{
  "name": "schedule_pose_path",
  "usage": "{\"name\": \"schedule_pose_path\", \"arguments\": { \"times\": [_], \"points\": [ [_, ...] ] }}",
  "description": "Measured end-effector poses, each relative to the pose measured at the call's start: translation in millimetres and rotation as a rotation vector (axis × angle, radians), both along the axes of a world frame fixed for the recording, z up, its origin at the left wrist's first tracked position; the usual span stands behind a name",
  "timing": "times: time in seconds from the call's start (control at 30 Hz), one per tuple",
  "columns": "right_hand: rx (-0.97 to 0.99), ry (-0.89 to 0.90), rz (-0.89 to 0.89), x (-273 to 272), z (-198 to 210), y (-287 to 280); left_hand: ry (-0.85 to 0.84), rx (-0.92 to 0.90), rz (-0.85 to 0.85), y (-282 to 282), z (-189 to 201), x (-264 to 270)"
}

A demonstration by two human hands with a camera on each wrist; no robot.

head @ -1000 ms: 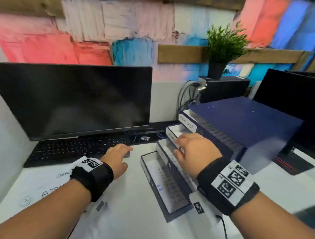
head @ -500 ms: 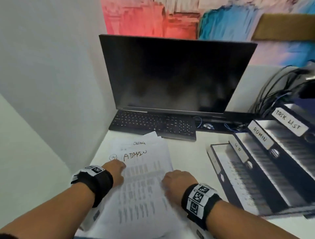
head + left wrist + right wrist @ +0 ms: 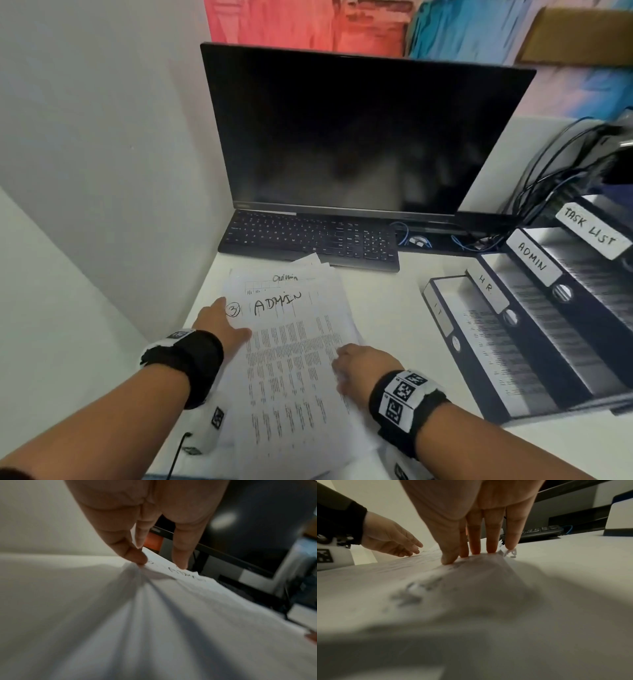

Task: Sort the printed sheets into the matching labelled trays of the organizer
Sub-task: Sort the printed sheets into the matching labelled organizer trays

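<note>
A loose stack of printed sheets (image 3: 294, 359) lies on the white desk in front of me; its top sheet is hand-marked "3 ADMIN" (image 3: 277, 303). My left hand (image 3: 224, 310) rests with straight fingers on the stack's upper left edge, fingertips (image 3: 141, 559) pressing the paper. My right hand (image 3: 344, 359) is at the stack's right edge, where its thumb (image 3: 448, 559) lies on top and its fingers reach behind the raised edge of the top sheet (image 3: 484, 566). The dark blue organizer (image 3: 534, 346) stands at the right, with stepped trays labelled IT, HR, ADMIN (image 3: 532, 260) and TASK LIST (image 3: 591, 231).
A black monitor (image 3: 359, 137) and keyboard (image 3: 308, 240) stand behind the stack. Cables (image 3: 548, 171) hang at the back right behind the organizer. A white partition wall (image 3: 102, 154) closes off the left side. Bare desk (image 3: 387, 308) separates the stack from the organizer.
My view swung left from the organizer to the paper stack. My right hand left the organizer trays and came to the stack's right edge; my left hand moved onto its left edge.
</note>
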State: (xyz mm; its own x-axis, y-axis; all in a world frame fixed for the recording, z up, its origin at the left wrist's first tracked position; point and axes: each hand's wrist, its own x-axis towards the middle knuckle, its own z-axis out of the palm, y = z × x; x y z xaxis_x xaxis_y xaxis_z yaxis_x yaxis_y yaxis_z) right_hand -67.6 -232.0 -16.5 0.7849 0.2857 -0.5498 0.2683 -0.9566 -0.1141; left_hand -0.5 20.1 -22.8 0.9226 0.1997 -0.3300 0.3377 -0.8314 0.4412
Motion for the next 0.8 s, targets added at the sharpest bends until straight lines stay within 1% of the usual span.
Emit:
{"name": "schedule_pose_path", "arguments": {
  "times": [0.07, 0.1, 0.2, 0.27, 0.33, 0.43, 0.53, 0.63, 0.7, 0.77, 0.8],
  "points": [
    [0.010, 0.002, -0.010, 0, 1, 0, -0.021, -0.038, 0.045, -3, 2, 3],
    [0.014, 0.003, -0.012, 0, 1, -1, -0.027, -0.003, 0.019, -4, 3, 5],
    [0.024, -0.002, -0.009, -1, 3, -1, -0.077, 0.209, -0.186, -4, 0, 11],
    [0.032, -0.017, -0.006, -1, 4, -1, -0.075, 0.266, -0.278, -2, -2, 14],
    [0.030, -0.027, -0.007, -1, 4, 0, -0.034, 0.269, -0.270, 1, -4, 17],
    [0.037, -0.025, -0.013, -2, 4, 0, 0.033, 0.251, -0.212, 6, -4, 19],
    [0.042, -0.048, -0.013, -3, 5, 0, -0.015, 0.273, -0.202, 7, 1, 19],
    [0.030, -0.041, -0.012, -4, 6, -1, -0.139, 0.128, -0.127, 7, 10, 20],
    [-0.004, -0.043, -0.026, -2, 9, 0, -0.198, 0.038, -0.110, 7, 14, 18],
    [0.018, -0.085, -0.104, 2, 18, -2, -0.260, -0.095, -0.114, 3, 19, 12],
    [0.061, -0.140, -0.144, 4, 25, -5, -0.295, -0.154, -0.131, 0, 23, 9]
  ]
}}
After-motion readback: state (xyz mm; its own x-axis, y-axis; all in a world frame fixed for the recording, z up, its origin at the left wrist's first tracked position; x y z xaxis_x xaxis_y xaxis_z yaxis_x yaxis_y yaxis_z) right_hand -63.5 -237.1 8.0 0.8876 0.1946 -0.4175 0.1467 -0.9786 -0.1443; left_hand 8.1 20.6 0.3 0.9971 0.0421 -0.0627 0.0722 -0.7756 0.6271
